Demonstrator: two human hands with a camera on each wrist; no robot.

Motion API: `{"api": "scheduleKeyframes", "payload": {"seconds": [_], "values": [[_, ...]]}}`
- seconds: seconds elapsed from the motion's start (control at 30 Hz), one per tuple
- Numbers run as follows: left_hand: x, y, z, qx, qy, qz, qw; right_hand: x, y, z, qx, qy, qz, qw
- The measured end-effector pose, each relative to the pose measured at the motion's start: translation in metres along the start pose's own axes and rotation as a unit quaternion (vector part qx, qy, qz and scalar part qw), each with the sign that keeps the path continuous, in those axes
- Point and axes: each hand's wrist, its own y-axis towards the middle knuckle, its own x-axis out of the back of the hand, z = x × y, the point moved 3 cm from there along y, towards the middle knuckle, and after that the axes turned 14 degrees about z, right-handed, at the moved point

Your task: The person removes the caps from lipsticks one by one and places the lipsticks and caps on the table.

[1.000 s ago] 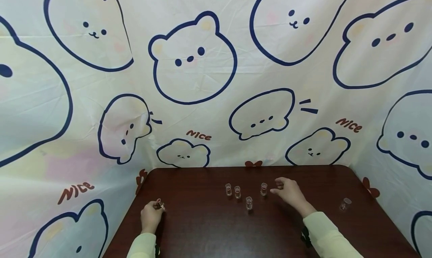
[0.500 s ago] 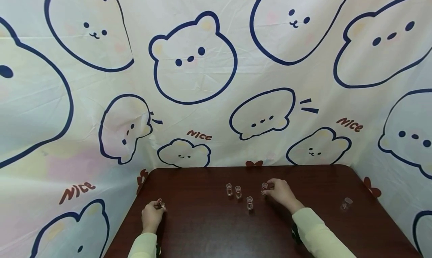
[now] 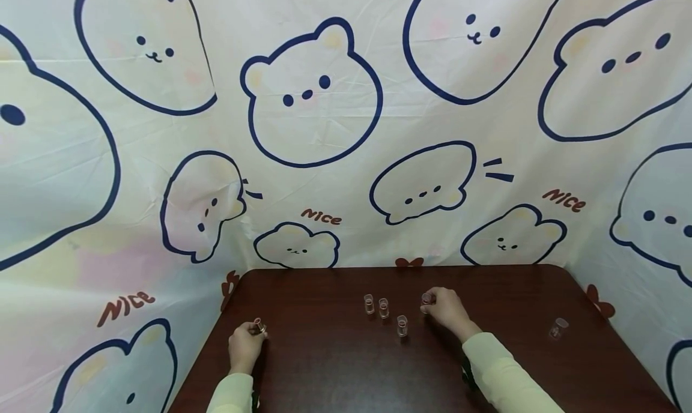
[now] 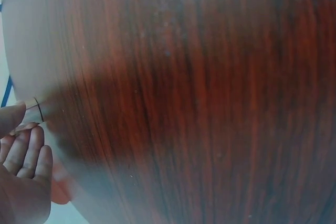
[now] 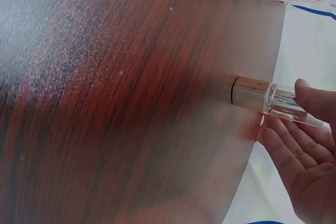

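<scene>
Pinching, we record: right hand (image 3: 446, 310), thumb and fingers about one clear cup (image 5: 286, 102); left hand (image 3: 245, 347), likewise, second cup (image 3: 260, 325).

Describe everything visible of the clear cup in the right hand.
The clear cup is a see-through cylinder, glass or plastic by its look, with a shiny ring partway along. It looks upright, pinched by the right hand toward the far side of the table. Whether it touches the tabletop is unclear.
</scene>
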Motion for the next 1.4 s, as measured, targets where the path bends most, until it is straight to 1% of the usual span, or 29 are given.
{"api": "scheduleKeyframes", "payload": {"seconds": [0.13,0.4,0.57,0.73,0.87,1.07,1.23,1.4], "values": [[0.000,0.001,0.000,-0.004,0.001,0.002,1.0000,0.000,-0.001,0.003,-0.005,-0.006,0.000,1.0000],[0.000,0.000,-0.001,-0.002,0.006,-0.006,1.0000,0.001,0.001,0.004,-0.004,-0.016,0.010,0.9998],[0.000,-0.001,-0.003,-0.006,0.006,-0.008,0.9999,0.001,0.001,0.003,-0.008,-0.015,0.009,0.9998],[0.000,-0.002,-0.003,-0.008,0.007,-0.002,0.9999,0.002,-0.001,0.004,-0.004,-0.009,0.011,0.9999],[0.001,-0.001,-0.003,-0.006,0.012,-0.001,0.9999,0.005,-0.003,0.006,0.008,-0.001,0.005,1.0000],[0.002,0.000,-0.002,-0.014,0.022,0.001,0.9997,0.012,-0.008,0.011,0.015,-0.003,-0.006,0.9999],[0.001,0.000,-0.002,-0.020,0.017,0.010,0.9996,0.016,-0.010,0.012,0.015,-0.012,-0.007,0.9998],[0.001,0.001,-0.004,-0.020,0.015,0.013,0.9996,0.024,-0.013,0.014,0.028,-0.013,-0.012,0.9995]]}}
